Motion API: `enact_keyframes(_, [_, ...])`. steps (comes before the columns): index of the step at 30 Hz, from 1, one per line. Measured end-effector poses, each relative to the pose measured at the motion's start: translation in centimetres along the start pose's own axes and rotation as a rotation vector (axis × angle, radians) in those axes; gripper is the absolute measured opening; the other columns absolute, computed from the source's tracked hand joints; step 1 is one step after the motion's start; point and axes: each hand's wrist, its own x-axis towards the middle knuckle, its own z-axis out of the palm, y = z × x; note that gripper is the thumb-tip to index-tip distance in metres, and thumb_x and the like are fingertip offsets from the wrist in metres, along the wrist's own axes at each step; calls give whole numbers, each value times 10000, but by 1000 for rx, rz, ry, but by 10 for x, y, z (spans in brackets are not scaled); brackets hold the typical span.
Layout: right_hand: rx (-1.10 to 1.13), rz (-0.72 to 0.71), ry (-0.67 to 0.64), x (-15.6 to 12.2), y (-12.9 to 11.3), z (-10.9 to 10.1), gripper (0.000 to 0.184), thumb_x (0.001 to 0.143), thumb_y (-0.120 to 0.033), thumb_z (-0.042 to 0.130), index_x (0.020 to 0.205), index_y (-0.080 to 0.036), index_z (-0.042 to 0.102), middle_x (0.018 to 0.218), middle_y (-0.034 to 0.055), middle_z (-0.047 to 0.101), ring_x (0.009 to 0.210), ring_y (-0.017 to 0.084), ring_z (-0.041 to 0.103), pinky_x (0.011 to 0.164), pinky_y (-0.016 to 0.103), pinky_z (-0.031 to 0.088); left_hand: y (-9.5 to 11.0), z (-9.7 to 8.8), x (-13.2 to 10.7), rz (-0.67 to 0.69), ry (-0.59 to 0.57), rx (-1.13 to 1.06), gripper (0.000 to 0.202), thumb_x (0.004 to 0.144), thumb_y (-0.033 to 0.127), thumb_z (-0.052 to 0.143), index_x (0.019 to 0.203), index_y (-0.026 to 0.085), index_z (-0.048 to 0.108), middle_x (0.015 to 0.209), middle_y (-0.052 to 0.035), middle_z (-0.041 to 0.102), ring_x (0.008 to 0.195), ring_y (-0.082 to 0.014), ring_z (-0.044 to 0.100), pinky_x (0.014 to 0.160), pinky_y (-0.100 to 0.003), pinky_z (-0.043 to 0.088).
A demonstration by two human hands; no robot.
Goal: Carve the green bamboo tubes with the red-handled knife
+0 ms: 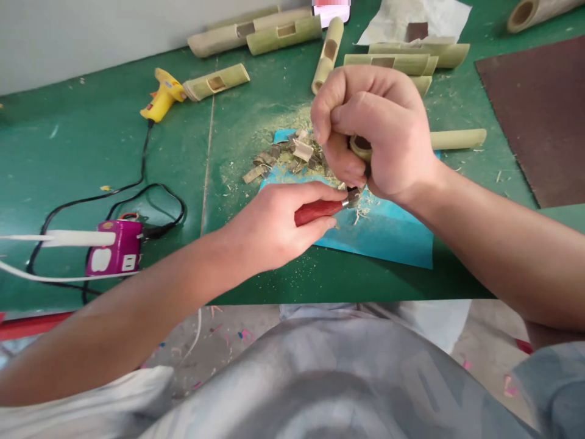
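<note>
My left hand (283, 222) is closed around the red wooden handle (320, 211) of a carving tool. Its metal ferrule and short dark blade (354, 196) point right, just under my right hand. My right hand (377, 125) is curled into a fist; what it grips, if anything, is hidden by the fingers. A bamboo tube (459, 139) lies behind the fist, with its open end showing between the curled fingers and palm. Below both hands spreads a blue sheet (388, 235) with pale shavings on it. Bamboo scraps (301, 149) and dust are heaped left of the fist.
Several notched bamboo tubes (286, 35) lie along the back. A yellow hot glue gun (163, 97) rests beside another tube (218, 82) at left. Its black cord runs to a purple power socket (114, 247). A brown mat (539, 116) covers the right side.
</note>
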Motion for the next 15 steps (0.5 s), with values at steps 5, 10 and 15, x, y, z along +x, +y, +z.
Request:
enact_keyframes(5, [-32,-30,79,-2,3,1,209,766,-112,496,588,-221,508,388,-80,374,306,73,271,333,283,141,3,18,-10,-105,114,-240,303,899,209,664,1197,175,709,1184,-52,765,1099,-211,736,1047,-359,599])
enact_keyframes(10, [-3,-36,56,-2,4,-1,210,753,-77,477,598,-211,525,391,-79,397,302,71,277,335,285,150,-1,18,-8,-135,133,-326,275,889,240,692,1158,204,736,1155,-33,772,1066,-198,737,989,-337,611])
enact_keyframes(15, [26,-7,35,-3,0,-1,231,754,-74,468,577,-213,520,414,-70,419,321,72,307,354,281,155,-5,8,-4,-239,55,-380,302,904,285,636,1178,198,729,926,-48,787,745,-166,719,589,-262,573])
